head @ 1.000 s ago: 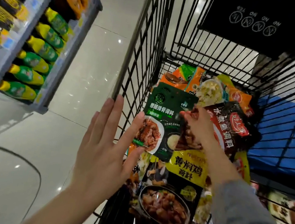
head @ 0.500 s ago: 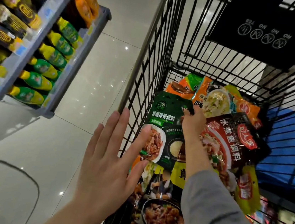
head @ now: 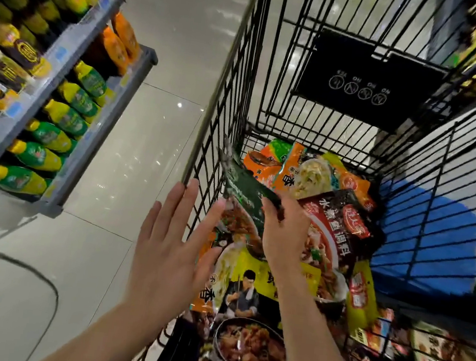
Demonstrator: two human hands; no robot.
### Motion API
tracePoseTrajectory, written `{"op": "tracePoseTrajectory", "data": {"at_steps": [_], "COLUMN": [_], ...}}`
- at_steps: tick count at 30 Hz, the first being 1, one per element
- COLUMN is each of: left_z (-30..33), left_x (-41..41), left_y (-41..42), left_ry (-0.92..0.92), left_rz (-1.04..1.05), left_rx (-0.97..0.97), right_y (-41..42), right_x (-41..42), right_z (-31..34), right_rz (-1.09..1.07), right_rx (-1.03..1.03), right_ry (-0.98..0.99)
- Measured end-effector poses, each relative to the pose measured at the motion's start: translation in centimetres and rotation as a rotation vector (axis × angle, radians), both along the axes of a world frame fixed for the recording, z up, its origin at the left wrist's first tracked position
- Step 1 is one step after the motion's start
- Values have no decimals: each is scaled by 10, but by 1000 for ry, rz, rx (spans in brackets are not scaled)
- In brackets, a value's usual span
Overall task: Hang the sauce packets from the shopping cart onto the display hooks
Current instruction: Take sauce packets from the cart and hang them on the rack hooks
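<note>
- The right hand (head: 282,234) reaches down inside the black wire shopping cart (head: 235,96) and pinches a dark green sauce packet (head: 243,187) by its upper part, fingers (head: 269,211) pressed onto the film.
- That green packet is tilted up against the cart's left wall, its lower end (a picture of a meat dish) resting among the other packets.
- The left hand (head: 174,247) hovers flat and empty outside the cart's left wall, fingers spread, the fingertips near the wire.
- Just beside the right hand lies a dark red packet (head: 335,231); orange packets (head: 289,168) sit beyond it, and a yellow packet (head: 252,275) lies below the wrist.
- To the left, a grey shelf (head: 69,105) carries rows of green and yellow bottles (head: 67,120) above the pale tiled floor (head: 132,152).
</note>
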State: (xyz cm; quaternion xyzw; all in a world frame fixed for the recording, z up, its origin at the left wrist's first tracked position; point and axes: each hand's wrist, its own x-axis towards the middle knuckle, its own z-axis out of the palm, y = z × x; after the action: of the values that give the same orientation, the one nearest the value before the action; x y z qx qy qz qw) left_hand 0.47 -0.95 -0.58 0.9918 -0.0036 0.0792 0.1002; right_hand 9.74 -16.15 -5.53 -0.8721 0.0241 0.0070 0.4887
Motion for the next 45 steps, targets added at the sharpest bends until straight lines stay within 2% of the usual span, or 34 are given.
{"op": "tracePoseTrajectory", "data": {"at_steps": [5,10,16,22,30,33,37,40,45], "left_z": [0,3,15,12,13,13,11,9,6], "left_x": [-1,-4,-3,-5,-6,-7,-6,-7,-6], "left_y": [1,3,6,8,7,5,4,3,2], "left_ry": [-34,-41,94,57,5,-10,16,35,42], "left_rz": [-13,-67,-146,-152,-154,-164,-118,-126,-134], "left_rx": [-55,-102,-162,-149,-112,-66,6,70,123], "right_y": [-31,-62,-65,-55,-49,-61,-92,-106,-103], "right_x": [-26,-50,-72,-83,-64,-53,-44,-40,-31], "right_z": [44,73,91,84,85,78,40,-9,-82], "right_rz": [53,102,-27,-73,6,-37,-2,90,408], "right_rx": [1,55,310,341,94,-29,-324,-467,-711], "right_ry": [-37,88,208,286,192,188,473,675,771]}}
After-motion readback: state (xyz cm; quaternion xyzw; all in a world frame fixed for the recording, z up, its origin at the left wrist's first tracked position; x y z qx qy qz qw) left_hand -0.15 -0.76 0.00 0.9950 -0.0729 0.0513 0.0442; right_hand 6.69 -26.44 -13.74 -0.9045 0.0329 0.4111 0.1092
